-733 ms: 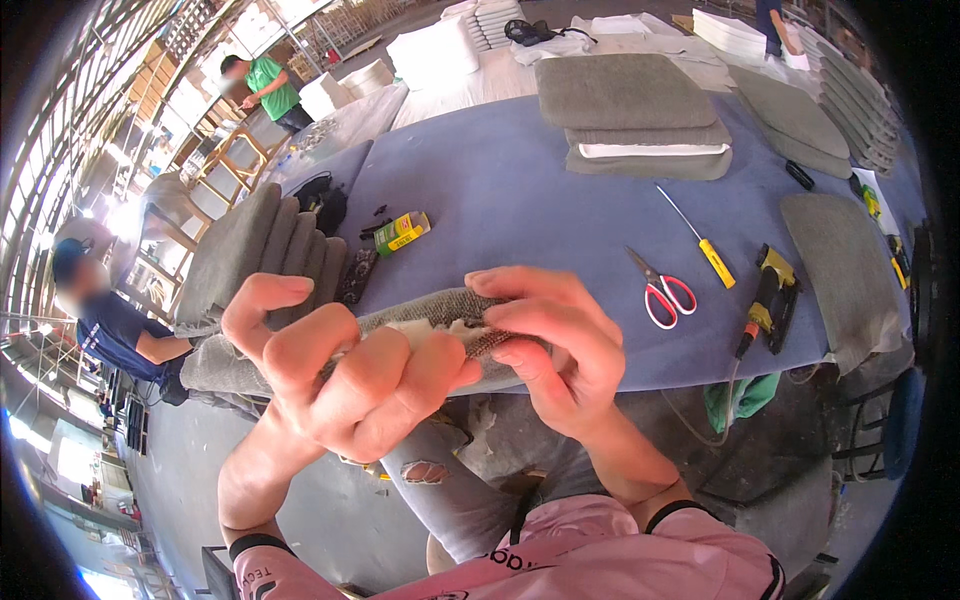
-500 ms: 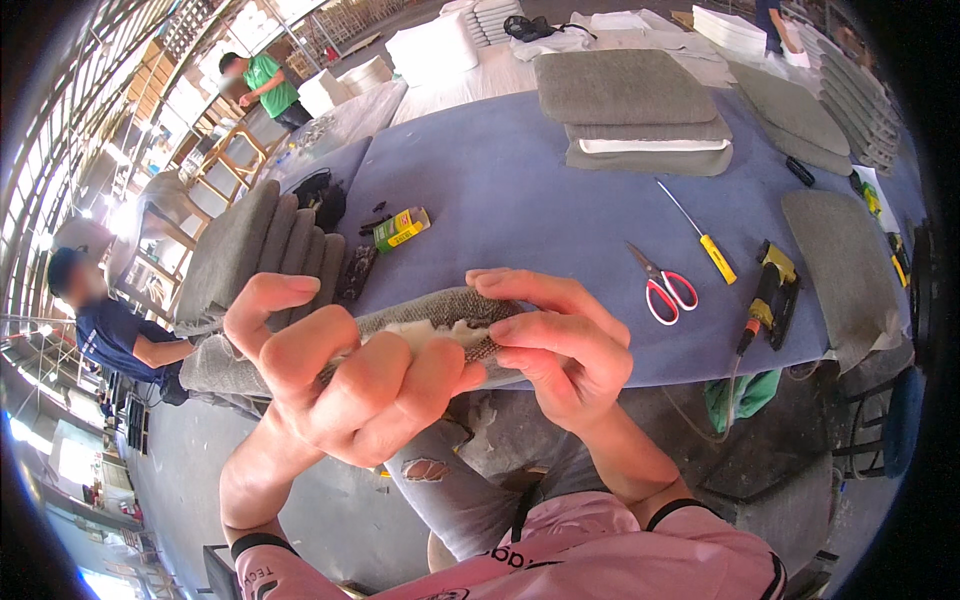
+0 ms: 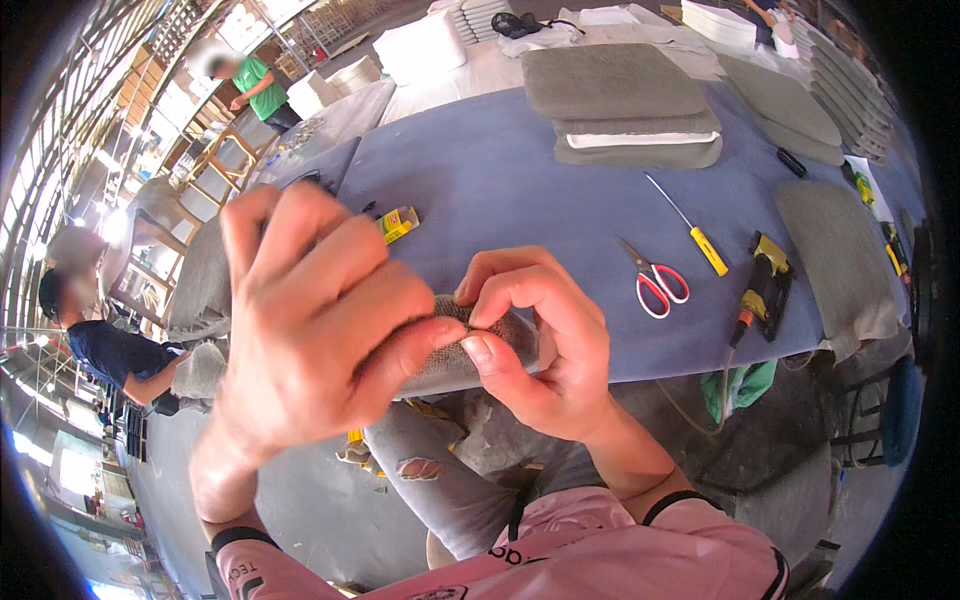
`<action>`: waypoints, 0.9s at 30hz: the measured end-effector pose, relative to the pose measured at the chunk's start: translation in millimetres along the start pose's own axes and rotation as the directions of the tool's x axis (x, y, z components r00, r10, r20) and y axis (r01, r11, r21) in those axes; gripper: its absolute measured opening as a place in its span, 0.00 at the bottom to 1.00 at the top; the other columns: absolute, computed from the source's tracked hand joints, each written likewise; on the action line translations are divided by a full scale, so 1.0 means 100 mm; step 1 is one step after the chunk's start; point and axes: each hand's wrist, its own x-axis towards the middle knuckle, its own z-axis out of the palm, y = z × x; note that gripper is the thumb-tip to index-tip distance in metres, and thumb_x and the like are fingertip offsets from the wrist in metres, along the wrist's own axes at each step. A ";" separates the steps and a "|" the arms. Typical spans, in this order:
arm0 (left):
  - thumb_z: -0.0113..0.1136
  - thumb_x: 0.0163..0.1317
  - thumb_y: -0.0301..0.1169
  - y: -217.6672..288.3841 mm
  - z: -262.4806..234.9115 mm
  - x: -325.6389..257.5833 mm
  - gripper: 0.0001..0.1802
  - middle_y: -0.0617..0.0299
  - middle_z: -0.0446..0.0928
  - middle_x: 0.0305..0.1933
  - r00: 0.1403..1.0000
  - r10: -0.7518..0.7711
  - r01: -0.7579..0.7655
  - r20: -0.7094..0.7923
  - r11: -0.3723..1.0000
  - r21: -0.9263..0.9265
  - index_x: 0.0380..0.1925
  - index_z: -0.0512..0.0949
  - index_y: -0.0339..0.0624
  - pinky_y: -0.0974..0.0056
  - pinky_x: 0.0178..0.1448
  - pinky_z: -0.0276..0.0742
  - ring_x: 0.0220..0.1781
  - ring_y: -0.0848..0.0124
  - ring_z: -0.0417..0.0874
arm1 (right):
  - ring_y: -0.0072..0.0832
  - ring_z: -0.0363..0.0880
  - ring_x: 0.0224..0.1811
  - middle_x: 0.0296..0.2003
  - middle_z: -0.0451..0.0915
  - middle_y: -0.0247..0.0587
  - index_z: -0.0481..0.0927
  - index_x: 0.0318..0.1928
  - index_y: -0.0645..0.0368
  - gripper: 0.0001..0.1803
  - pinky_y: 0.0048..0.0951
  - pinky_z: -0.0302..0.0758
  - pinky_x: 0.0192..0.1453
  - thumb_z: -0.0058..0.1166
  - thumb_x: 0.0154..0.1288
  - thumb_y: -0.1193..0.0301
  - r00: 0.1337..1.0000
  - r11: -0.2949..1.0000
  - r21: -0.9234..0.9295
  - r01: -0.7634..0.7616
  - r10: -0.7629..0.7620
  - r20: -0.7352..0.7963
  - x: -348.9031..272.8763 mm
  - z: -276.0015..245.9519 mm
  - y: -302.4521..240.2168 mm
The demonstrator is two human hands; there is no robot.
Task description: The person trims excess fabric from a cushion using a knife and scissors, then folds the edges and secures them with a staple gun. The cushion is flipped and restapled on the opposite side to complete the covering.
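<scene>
Fabric (image 3: 516, 336): pinched by left hand (image 3: 320, 310) and right hand (image 3: 548, 345), seemingly unfinished; remainder hidden. Cushions (image 3: 615, 85): stacked, one o'clock.

The wearer's 2 hands (image 3: 310, 310) (image 3: 545, 345), 1 pair of scissors (image 3: 649, 269), 1 long-shafted screwdriver (image 3: 708, 250).

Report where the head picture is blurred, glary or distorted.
Head view: the left hand looks slightly smeared, while the red-handled scissors read more crisply; head view: glare whitens patches along the left rim; head view: fisheye distortion bows the near edge of the blue-covered table, and the corners go black.
</scene>
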 end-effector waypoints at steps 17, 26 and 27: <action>0.73 0.70 0.41 -0.95 0.80 0.33 0.28 0.55 0.85 0.65 0.606 -0.076 0.796 0.792 0.068 -0.602 0.62 0.86 0.31 0.62 0.78 0.70 0.71 0.67 0.81 | 0.56 0.90 0.53 0.69 0.80 0.52 0.82 0.63 0.55 0.24 0.56 0.87 0.57 0.65 0.77 0.54 0.803 -0.411 -0.851 -0.327 0.355 -0.480 -1.05 -3.46 1.43; 0.73 0.70 0.44 -1.11 1.00 0.43 0.30 0.56 0.86 0.64 0.666 0.116 0.744 0.737 -0.030 -0.668 0.63 0.86 0.32 0.61 0.79 0.71 0.69 0.67 0.83 | 0.45 0.92 0.46 0.47 0.87 0.51 0.79 0.57 0.58 0.18 0.49 0.87 0.42 0.62 0.78 0.60 0.805 0.141 -0.925 -0.353 0.550 -0.224 -0.64 -3.43 1.30; 0.73 0.71 0.43 -1.14 1.02 0.41 0.29 0.56 0.87 0.64 0.655 0.100 0.755 0.749 -0.053 -0.654 0.63 0.86 0.32 0.61 0.78 0.71 0.69 0.67 0.83 | 0.41 0.90 0.43 0.47 0.87 0.51 0.75 0.59 0.57 0.18 0.44 0.84 0.35 0.59 0.81 0.59 0.803 0.389 -0.776 -0.497 0.546 -0.241 -0.50 -3.16 1.24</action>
